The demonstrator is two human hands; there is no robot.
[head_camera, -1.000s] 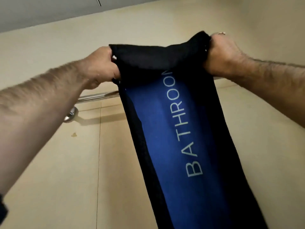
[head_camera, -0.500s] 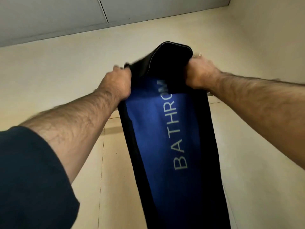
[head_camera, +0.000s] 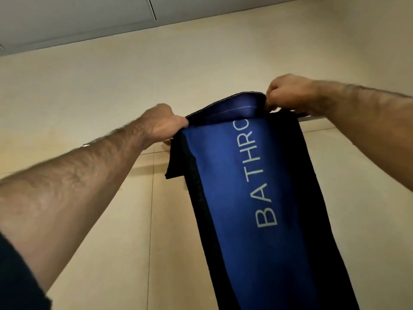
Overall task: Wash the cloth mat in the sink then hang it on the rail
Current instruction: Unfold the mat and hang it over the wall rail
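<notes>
The cloth mat [head_camera: 234,198] is blue with black side borders and pale letters reading BATHRO down its length. It hangs long toward the lower right, with its top end folded over where the rail runs. My left hand [head_camera: 164,124] pinches the mat's top left corner. My right hand [head_camera: 288,93] grips the top right corner, slightly higher. Only a short piece of the metal rail [head_camera: 309,118] shows just right of the mat, under my right wrist; the mat and my arms hide the remainder.
A beige tiled wall [head_camera: 100,220] fills the view behind the mat. The grey ceiling [head_camera: 89,16] runs across the top. My dark sleeve [head_camera: 20,280] shows at the lower left corner.
My hands have spread apart and lowered the bunched top end. The top now lies folded flat at rail height, and a black flap hangs behind on the left.
</notes>
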